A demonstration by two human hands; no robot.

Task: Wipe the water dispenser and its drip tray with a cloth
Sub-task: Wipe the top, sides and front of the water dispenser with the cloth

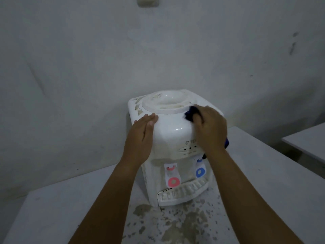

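White plastic, yellowed and stained in places, makes up the dispenser (173, 138), which stands upright on a pale desk (52, 208) against a grey wall (158, 50). Its round top well is ringed with brownish grime, and more grime marks the left rear corner of the top.

The right hand (209, 127) lies over the dispenser's top right shoulder, fingers (197, 120) curled round a dark blue cloth (191, 112) and pressing it onto the plastic just beside the rim of the well. A bit of the same blue shows past the heel of the hand, low on the right.

The left hand (142, 136) rests flat on the dispenser's upper left side, fingers straight and together, thumb laid along the front curve, gripping nothing.

Below the hands, on the front face, sit a small panel of dark dots, a red tap (172, 176) on the left and a blue tap (200, 169) on the right. The slotted drip tray (182, 192) juts from the base under the taps, white and dirty between its slats.

The desk in front of the tray is blotched with grey-brown patches and specks. A second pale surface (307, 143) shows at the right edge, apart from the desk. A switch plate (148, 1) sits high on the wall.
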